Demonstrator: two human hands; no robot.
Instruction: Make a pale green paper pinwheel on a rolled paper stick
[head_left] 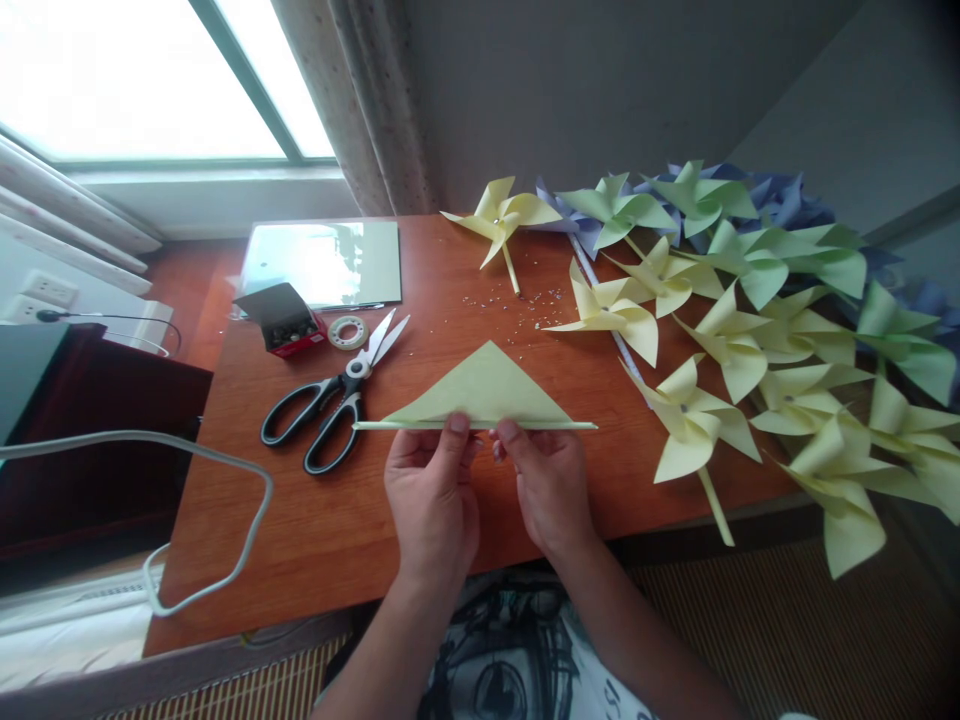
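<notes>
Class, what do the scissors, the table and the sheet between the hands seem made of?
Scissors: shiny, silvery blades, likely steel; dark, smooth handles, probably plastic.
Table: reddish-brown with soft sheen and faint grain, so wood or a wood-look surface.
Sheet: probably paper, matt, thin and crisp-edged.

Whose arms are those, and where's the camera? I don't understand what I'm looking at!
There's no robot here, just a person. The camera sits on their head, looking forward and down at their own hands. Their left hand and right hand hold paper: a pale green triangle pointing away, with a thin roll along its near edge. On the table lie open scissors, tape and a small box. Yellow, green and bluish pinwheels crowd the right side.
</notes>
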